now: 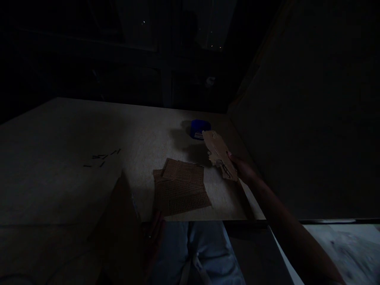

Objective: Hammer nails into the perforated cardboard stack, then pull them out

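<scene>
My right hand (242, 168) pinches a torn piece of cardboard (216, 147) by its right edge, raised above the table. Its lower part is ragged, with peeled layers. Several ribbed cardboard pieces (184, 194) lie overlapping on the table near the front edge. At the lower left, a large dark cardboard sheet (121, 221) stands tilted upward. My left hand (154, 229) is closed at this sheet's right side, fingertips close to the ribbed pieces. The sheet and deep shadow hide much of that hand.
A blue roll (196, 128) with a white label sits toward the back of the table (142, 126). Several small dark strips (101, 156) lie scattered at left. A tall panel (305, 118) bounds the right side. Dark windows stand behind, and my legs are below the front edge.
</scene>
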Tool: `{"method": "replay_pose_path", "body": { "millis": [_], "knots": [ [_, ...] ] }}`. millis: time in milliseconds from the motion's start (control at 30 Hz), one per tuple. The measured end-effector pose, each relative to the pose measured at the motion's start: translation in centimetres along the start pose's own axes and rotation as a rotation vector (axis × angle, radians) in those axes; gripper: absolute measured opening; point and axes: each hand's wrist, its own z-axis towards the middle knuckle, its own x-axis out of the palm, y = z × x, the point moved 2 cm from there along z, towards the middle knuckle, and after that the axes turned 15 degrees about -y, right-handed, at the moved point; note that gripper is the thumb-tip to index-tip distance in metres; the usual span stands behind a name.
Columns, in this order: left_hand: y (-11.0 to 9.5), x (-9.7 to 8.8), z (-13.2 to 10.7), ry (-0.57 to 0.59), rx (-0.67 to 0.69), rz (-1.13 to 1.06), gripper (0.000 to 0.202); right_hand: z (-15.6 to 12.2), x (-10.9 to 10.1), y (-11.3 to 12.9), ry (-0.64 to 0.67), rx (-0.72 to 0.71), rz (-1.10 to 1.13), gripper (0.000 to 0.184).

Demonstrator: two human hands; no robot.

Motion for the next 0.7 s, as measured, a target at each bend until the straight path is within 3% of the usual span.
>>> {"method": "replay_pose_path", "body": {
  "millis": [200, 300, 533, 700],
  "knots": [
    [0.3, -0.7, 0.5, -0.001, -0.006, 0.007, 0.045, -2.0, 3.2, -0.3, 0.002, -0.175, -0.2, 0.054],
    [0.1, -1.1, 0.8, -0.018, 0.022, 0.014, 0.049, -3.0, 5.0, -0.8, 0.114, -0.267, -0.387, 0.055],
    [-0.6, -1.7, 1.4, -0.078, 0.083, 0.028, 0.051, -3.2, 7.9, -1.4, 0.36, -0.404, -0.523, 0.055],
    [-1.4, -1.8, 0.9, -0.109, 0.092, 0.031, 0.053, -2.4, 8.5, -1.6, 0.408, -0.487, -0.542, 0.051]
  ]
}}
